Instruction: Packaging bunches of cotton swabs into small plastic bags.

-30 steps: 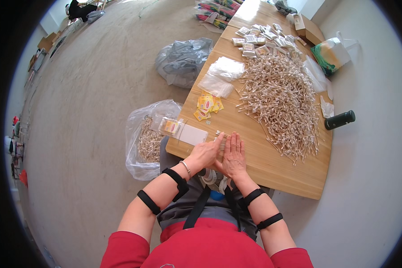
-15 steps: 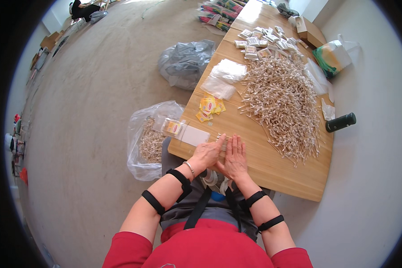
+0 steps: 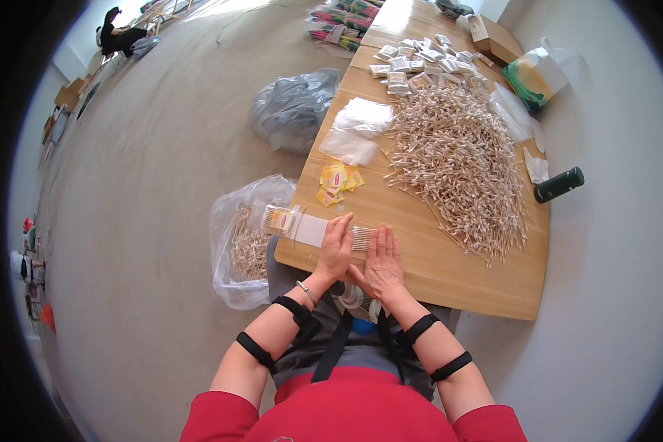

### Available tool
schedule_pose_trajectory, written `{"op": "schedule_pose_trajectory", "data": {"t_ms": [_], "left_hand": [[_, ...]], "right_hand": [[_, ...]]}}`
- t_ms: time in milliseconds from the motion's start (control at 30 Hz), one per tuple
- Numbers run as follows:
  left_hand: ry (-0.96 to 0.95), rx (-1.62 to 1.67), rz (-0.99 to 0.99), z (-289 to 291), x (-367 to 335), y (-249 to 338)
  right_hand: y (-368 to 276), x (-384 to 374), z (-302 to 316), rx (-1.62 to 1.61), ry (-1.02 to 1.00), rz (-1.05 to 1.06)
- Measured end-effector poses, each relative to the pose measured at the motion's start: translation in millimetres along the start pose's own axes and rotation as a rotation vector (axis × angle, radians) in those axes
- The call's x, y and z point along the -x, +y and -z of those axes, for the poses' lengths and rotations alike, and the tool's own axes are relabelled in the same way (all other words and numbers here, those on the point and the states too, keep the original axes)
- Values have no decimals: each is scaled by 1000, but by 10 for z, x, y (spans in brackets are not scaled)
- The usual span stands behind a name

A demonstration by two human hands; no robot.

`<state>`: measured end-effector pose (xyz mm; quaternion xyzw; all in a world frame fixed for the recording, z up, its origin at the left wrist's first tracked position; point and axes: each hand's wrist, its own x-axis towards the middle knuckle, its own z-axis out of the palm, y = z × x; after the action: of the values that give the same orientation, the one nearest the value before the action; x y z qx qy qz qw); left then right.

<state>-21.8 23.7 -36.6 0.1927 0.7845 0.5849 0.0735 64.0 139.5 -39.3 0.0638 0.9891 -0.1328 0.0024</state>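
A small row of cotton swabs (image 3: 361, 238) lies on the wooden table between my two hands, close to the front edge. My left hand (image 3: 336, 249) stands on its edge along the left end of the row, fingers stretched out. Lying flat against the right end is my right hand (image 3: 382, 259), its fingers straight and side by side. To the left of my left hand lies a white card strip (image 3: 311, 230). At its far end, a clear bag with a row of swabs and a yellow label (image 3: 278, 219) overhangs the table's left edge.
A large heap of loose swabs (image 3: 457, 162) covers the table's right half, with filled packets (image 3: 412, 65) behind. Yellow labels (image 3: 334, 181) and clear bags (image 3: 359, 125) lie at left. A dark green bottle (image 3: 560, 185) lies by the wall. A plastic sack of swabs (image 3: 244, 247) stands below.
My left hand has shifted left and turned more upright, so more of the swab row shows between the hands. My right hand stays nearly in place. The whole view has shifted slightly.
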Motion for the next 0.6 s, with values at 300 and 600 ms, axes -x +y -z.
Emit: {"op": "schedule_pose_trajectory", "data": {"t_ms": [300, 600], "left_hand": [[-3, 484, 124, -142, 7, -143], [-52, 460, 158, 220, -45, -200]], "right_hand": [[-105, -18, -73, 15, 6, -15], [-543, -195, -163, -19, -10, -76]]}}
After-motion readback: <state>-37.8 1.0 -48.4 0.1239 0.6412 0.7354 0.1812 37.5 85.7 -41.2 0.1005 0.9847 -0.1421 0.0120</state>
